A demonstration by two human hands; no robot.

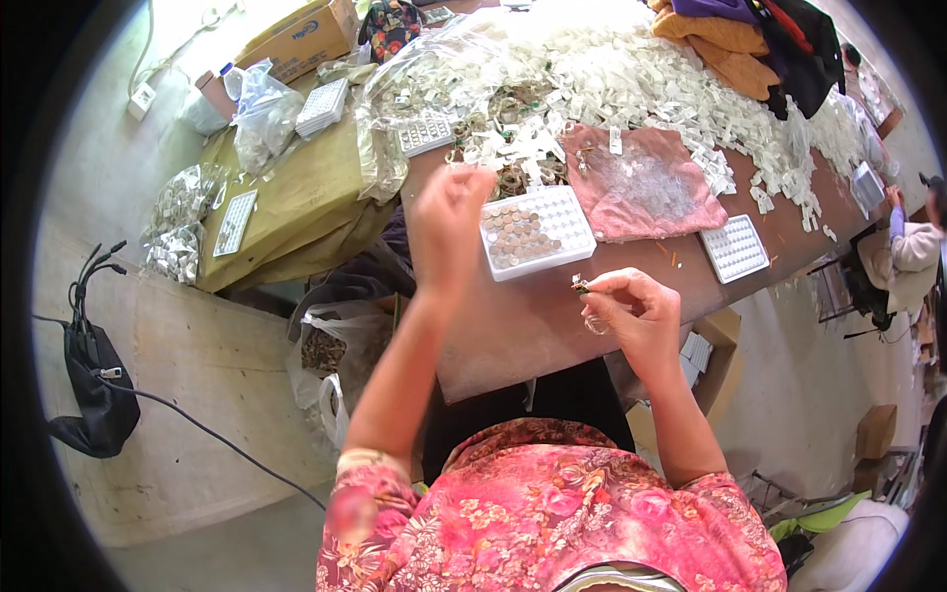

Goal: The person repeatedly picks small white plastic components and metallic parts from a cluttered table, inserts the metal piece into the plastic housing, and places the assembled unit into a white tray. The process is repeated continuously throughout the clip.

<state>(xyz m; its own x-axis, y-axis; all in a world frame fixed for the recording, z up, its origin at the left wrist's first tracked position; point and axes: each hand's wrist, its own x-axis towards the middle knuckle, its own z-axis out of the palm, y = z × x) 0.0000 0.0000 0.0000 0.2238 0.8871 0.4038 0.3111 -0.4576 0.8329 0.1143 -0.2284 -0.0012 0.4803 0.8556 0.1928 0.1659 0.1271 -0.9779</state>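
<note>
So this looks like the middle of a tray-filling job: the white grid tray (538, 232) on the brown table (523, 326) has maybe two thirds of its pockets loaded with little brownish round pieces, and the right-hand rows are still bare. The right hand (631, 311) hovers just in front of the tray, thumb and forefinger pinched on a small metal piece (580, 286), with something clear and ring-like dangling under the fingers, can't tell what exactly. The left hand (449, 212) is raised up near the tray's left edge, fingers curled in loosely; it's blurry, so I honestly can't tell if it's holding anything. Behind the tray there's a big heap of small white packets (631, 79), a pink cloth (646, 187) and a second, unfilled tray (735, 247). My guess is the next bit needs a careful drop into one free pocket without knocking the neighbours.
</note>
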